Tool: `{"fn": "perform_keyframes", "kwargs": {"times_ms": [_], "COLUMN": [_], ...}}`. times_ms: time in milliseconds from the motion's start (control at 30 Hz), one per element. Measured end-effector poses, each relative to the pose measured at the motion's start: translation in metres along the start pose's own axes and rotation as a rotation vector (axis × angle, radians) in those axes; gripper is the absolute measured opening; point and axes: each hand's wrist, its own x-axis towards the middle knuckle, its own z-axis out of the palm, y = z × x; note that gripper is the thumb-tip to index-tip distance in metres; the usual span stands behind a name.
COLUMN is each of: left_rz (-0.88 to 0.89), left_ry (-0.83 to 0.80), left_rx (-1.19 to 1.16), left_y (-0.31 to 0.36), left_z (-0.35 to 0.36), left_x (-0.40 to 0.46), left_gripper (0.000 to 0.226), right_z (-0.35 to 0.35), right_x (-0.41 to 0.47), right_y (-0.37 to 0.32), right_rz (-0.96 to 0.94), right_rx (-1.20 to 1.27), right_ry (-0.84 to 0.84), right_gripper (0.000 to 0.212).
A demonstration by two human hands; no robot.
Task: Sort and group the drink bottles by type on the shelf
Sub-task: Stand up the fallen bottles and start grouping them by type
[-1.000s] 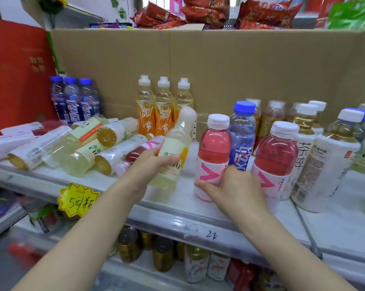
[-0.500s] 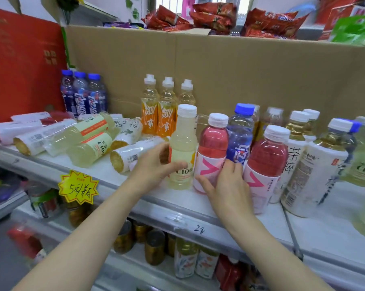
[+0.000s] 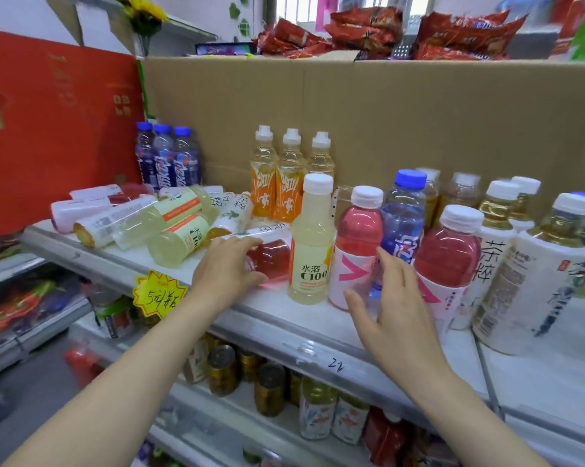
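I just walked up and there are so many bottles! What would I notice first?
Probably the two hands: the left hand reaches onto a pink bottle lying on its side, and the right hand hovers open by upright pink bottles. A yellow price tag sticks out below the shelf edge.

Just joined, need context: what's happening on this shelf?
A person is sorting drink bottles on a shop shelf. The left hand grips a red bottle lying on its side, beside an upright pale yellow C100 bottle. The right hand is open, fingers spread in front of an upright pink bottle and a blue-capped bottle. More bottles lie toppled at left.
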Motion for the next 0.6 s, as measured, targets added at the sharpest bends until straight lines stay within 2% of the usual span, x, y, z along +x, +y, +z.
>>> {"fn": "perform_keyframes", "kwargs": {"times_ms": [100, 167, 233, 300, 367, 433, 500, 533, 600], "left_rz": [-0.001, 0.07, 0.159, 0.176, 0.192, 0.266, 0.347, 0.38, 0.456], "left_ry": [0.031, 0.007, -0.042, -0.097, -0.098, -0.06, -0.097, -0.142, -0.257], "left_rx": [0.035, 0.168, 0.19, -0.011, -0.342, -0.591, -0.722, -0.756, -0.817], "left_y": [-0.005, -0.006, -0.012, -0.023, -0.031, -0.03, -0.021, -0.017, -0.015], "left_z": [0.0, -0.002, -0.009, -0.025, -0.049, -0.072, -0.087, -0.09, -0.09], "left_x": [0.0, 0.001, 0.007, 0.02, 0.04, 0.06, 0.076, 0.081, 0.089], "left_gripper": [0.064, 0.06, 0.062, 0.058, 0.043, 0.034, 0.033, 0.034, 0.036], "right_z": [0.011, 0.022, 0.03, 0.039, 0.057, 0.084, 0.111, 0.121, 0.133], "right_x": [-0.007, -0.007, -0.002, 0.007, 0.019, 0.033, 0.047, 0.052, 0.057], "right_y": [-0.007, -0.013, -0.022, -0.036, -0.058, -0.081, -0.101, -0.109, -0.12], "right_rz": [-0.023, -0.052, -0.129, -0.238, -0.294, -0.294, -0.183, -0.108, 0.004], "right_rx": [0.023, -0.005, -0.081, -0.114, -0.056, -0.016, -0.029, -0.039, -0.071], "right_ry": [0.098, 0.184, 0.309, 0.434, 0.446, 0.354, 0.27, 0.269, 0.334], "right_gripper": [0.064, 0.055, 0.045, 0.036, 0.029, 0.038, 0.07, 0.084, 0.088]}}
